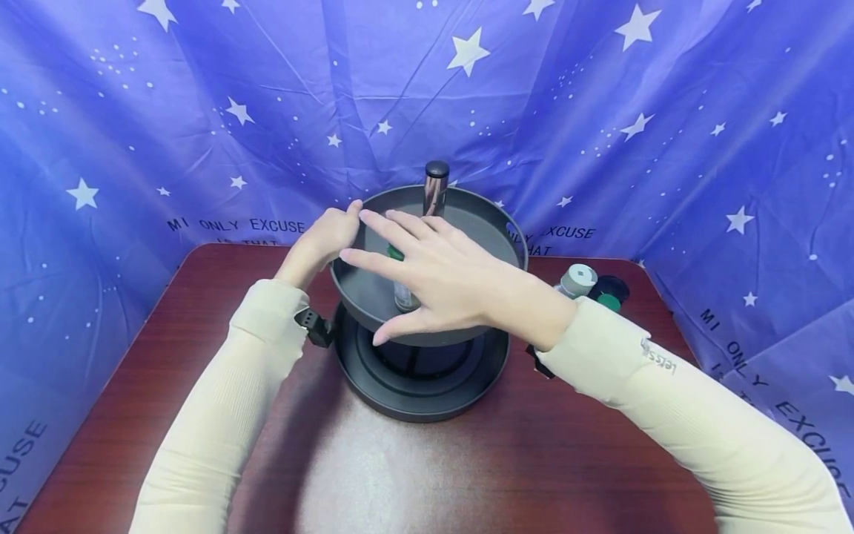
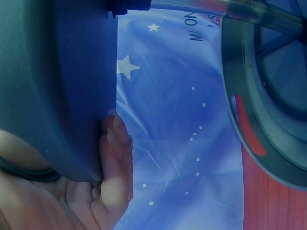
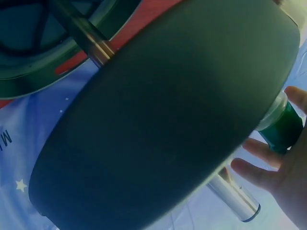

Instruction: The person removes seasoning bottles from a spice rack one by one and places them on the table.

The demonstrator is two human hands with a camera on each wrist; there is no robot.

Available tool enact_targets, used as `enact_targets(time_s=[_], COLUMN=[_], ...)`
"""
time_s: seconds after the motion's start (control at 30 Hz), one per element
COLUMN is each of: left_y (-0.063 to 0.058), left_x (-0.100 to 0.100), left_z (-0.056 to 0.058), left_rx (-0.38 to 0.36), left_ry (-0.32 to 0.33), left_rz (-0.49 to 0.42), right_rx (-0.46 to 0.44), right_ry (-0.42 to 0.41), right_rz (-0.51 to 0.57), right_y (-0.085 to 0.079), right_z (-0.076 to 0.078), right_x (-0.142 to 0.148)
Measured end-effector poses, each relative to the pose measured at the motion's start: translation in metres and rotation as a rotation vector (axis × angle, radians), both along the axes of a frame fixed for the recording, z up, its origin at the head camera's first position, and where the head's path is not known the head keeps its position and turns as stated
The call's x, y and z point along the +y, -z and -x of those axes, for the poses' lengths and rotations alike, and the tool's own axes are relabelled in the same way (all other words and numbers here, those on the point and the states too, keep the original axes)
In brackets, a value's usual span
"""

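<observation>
A dark grey two-tier round stand is in the middle of the head view, its upper tray (image 1: 483, 222) above a wider-looking lower tray (image 1: 427, 409). A post (image 1: 437, 185) with a black cap rises through the upper tray. My left hand (image 1: 325, 239) grips the upper tray's left rim; in the left wrist view its fingers (image 2: 115, 167) curl under the edge. My right hand (image 1: 454, 278) is spread over a small clear bottle (image 1: 404, 297) on the upper tray. The bottle's green cap (image 3: 284, 125) is near the fingers in the right wrist view; contact cannot be told.
A jar with a pale lid (image 1: 579, 278) stands on the red-brown table (image 1: 560, 460) at the right, partly behind my right forearm. Beside it are a black round item (image 1: 614, 285) and a green one (image 1: 608, 302). A blue star-patterned curtain (image 1: 373, 89) surrounds the table.
</observation>
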State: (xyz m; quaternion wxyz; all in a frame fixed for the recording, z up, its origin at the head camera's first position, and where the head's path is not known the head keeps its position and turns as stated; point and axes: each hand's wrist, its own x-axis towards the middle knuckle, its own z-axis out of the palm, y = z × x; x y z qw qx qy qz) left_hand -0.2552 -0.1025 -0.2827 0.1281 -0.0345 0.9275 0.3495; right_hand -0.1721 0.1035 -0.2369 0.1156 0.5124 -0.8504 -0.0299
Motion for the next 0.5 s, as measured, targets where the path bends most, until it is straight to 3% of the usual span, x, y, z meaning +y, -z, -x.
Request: enact_targets(time_s=[0.4,0.5], left_y=[0.0048,0.0050], left_x=[-0.0013,-0.0016], left_z=[0.0010,0.0003], left_rx=[0.026,0.028], left_ry=[-0.015,-0.024], left_rz=[-0.019,-0.026], right_rx=[0.108,0.091], right_ry=[-0.063,-0.059], right_rz=[0.038,0.030], right_y=[0.0061,0.0048], right_z=[0.0027,0.0028], right_x=[-0.0010,-0.0006])
